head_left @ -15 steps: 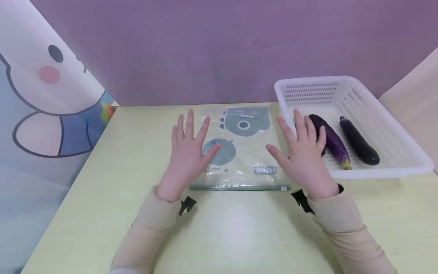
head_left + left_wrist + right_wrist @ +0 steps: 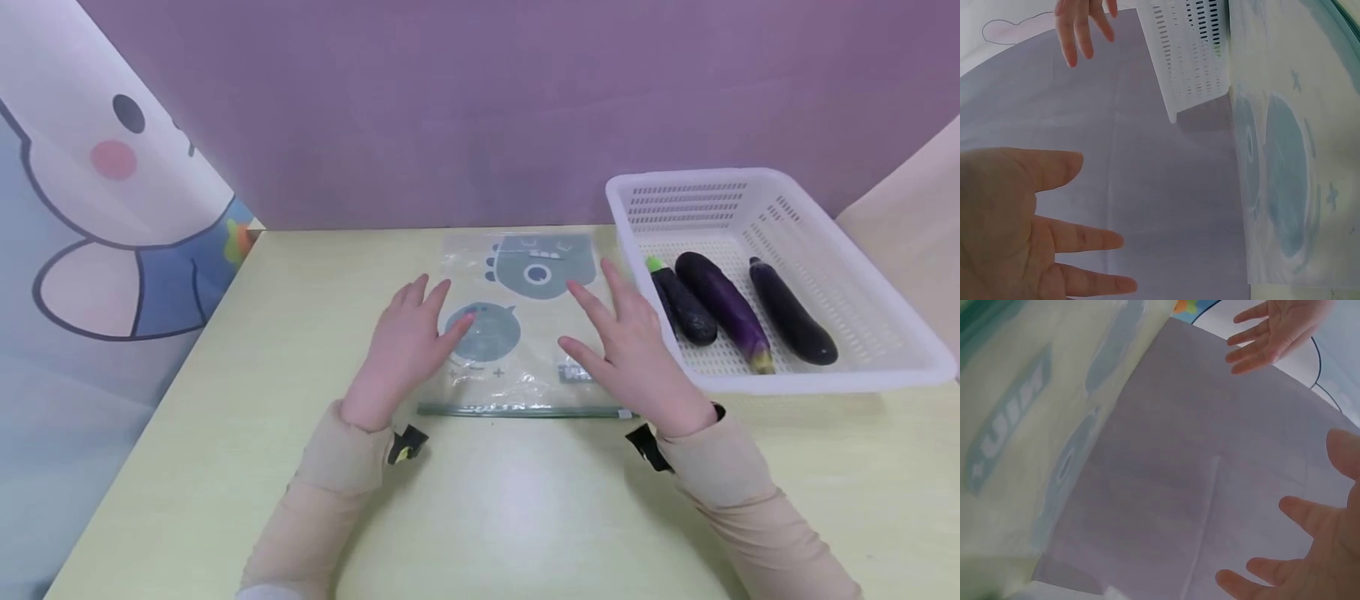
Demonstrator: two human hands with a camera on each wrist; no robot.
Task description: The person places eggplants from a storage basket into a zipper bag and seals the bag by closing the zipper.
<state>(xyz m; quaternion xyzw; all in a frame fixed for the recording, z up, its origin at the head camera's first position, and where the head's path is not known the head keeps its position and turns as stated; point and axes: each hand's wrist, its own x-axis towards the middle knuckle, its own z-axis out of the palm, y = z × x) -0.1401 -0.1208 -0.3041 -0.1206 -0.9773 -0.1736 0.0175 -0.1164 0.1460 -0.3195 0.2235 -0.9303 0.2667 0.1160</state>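
Zip bag point(image 2: 525, 333): flat on the table point(image 2: 480, 500), its zip strip point(image 2: 510, 411) along the 6 o'clock edge, the slider point(image 2: 625, 413) at the 5 o'clock corner.
Left hand point(image 2: 405, 342): fingers spread, holding nothing, at the bag's 9 o'clock side.
Right hand point(image 2: 637, 354): also spread and empty, at about 4 o'clock, beside the basket point(image 2: 832, 383).
Basket: at 3 o'clock from the bag, eggplants point(image 2: 723, 308) lying inside.
Bag slip: the thin bag would probably skid or crease if one hand pulled it unpinned.
Basket knock: swinging the right hand toward 3 o'clock could jolt the basket and roll the eggplants.
Since the earlier frame: the right hand has shifted toward 9 o'clock, uncovering a green-tipped eggplant point(image 2: 693, 312); the left hand has drawn slightly toward 6 o'clock; bag and basket appear unmoved.
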